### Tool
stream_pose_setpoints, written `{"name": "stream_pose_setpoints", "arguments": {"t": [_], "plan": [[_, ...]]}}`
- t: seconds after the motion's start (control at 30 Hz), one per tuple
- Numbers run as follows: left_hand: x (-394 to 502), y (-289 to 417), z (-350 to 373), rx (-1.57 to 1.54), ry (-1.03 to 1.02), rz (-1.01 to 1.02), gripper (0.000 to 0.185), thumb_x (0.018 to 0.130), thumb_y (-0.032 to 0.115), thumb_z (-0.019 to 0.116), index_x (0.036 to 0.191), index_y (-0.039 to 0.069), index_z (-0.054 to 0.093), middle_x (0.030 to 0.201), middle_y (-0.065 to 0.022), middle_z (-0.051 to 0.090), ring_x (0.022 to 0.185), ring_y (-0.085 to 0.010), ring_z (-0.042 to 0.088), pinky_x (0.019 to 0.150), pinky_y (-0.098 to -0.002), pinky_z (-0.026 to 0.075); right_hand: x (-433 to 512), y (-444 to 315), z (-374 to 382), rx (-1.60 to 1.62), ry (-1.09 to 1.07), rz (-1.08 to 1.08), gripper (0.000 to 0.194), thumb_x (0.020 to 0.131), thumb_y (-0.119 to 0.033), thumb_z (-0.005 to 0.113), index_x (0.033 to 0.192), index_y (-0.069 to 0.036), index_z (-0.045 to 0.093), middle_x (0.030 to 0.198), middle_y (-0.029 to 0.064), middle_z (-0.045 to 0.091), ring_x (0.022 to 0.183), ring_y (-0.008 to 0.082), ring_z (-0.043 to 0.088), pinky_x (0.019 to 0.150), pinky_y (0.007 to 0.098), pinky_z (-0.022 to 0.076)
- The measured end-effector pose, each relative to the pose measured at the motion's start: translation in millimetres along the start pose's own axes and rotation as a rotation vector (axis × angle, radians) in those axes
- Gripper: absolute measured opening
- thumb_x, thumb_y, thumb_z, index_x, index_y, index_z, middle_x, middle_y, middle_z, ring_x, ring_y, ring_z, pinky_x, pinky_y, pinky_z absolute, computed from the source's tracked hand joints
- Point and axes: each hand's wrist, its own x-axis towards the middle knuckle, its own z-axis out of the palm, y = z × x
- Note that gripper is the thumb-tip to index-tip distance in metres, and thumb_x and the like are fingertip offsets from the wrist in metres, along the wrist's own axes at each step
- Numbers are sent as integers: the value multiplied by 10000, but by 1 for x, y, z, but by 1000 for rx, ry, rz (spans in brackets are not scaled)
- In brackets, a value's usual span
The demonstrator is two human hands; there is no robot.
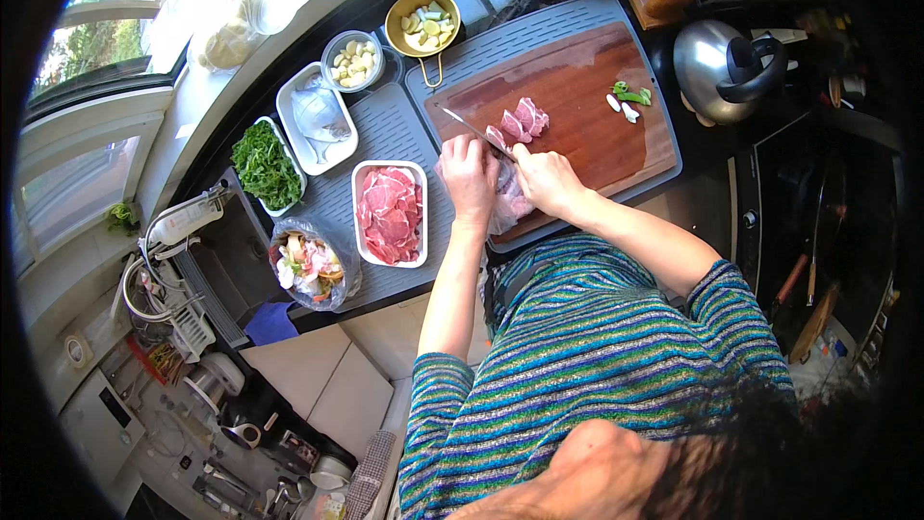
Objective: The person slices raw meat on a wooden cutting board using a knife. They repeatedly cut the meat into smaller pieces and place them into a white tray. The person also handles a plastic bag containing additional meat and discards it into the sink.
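A brown wooden cutting board (pixel 577 137) lies before me on a grey ribbed mat. My right hand (pixel 548 177) grips a kitchen knife (pixel 468 126), its blade slanting up and left past the fingers of my left hand. With fingers bent, my left hand (pixel 469 177) holds a piece of raw meat (pixel 511 191) at the board's left side. Clear plastic film seems to wrap the near end of this meat, and my hands partly hide it. Just beyond the blade sit several cut chunks of raw meat (pixel 527 119). Scallion pieces (pixel 635 95) and white slices lie at the board's right.
To the left stand white trays of sliced meat (pixel 390 215), a whole fish (pixel 317 112) and chopped greens (pixel 267 165). Behind are a tub of garlic cloves (pixel 352 63) and a brass-coloured pan (pixel 426 23). A lined scrap container (pixel 314 267) is nearer; a steel kettle (pixel 715 72) stands right.
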Motion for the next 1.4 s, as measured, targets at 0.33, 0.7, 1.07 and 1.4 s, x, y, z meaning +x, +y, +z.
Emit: {"name": "stream_pose_setpoints", "arguments": {"t": [0.33,0.7,1.07,1.4], "plan": [[2,1,1,17,13,-4,183,677,39,669,842,30,590,945,-127,589,939,-346,533,818,-439,448,-14,5,-4,-2,-13,9,125,895,-98,527,967,-9,476,657,263,607,675,469,622,602,572,486],[1,3,1,2,19,-10,180,668,31,664,827,39,581,925,-112,583,932,-335,525,802,-441,440,-11,14,3,-17,1,-7,149,876,-105,526,967,1,475,696,269,623,694,475,623,627,583,490],[-2,-2,2,11,45,-17,153,686,48,672,818,60,596,937,-90,586,934,-315,536,813,-430,433,-5,26,16,-91,17,-28,128,869,-106,525,927,-1,481,676,254,623,675,452,631,606,554,498],[-13,0,-5,-50,32,-3,194,733,70,697,912,60,623,1042,-108,588,1021,-324,533,887,-428,426,-48,37,5,43,74,118,156,917,-165,561,960,-30,497,719,239,629,734,457,625,647,560,485]]}}
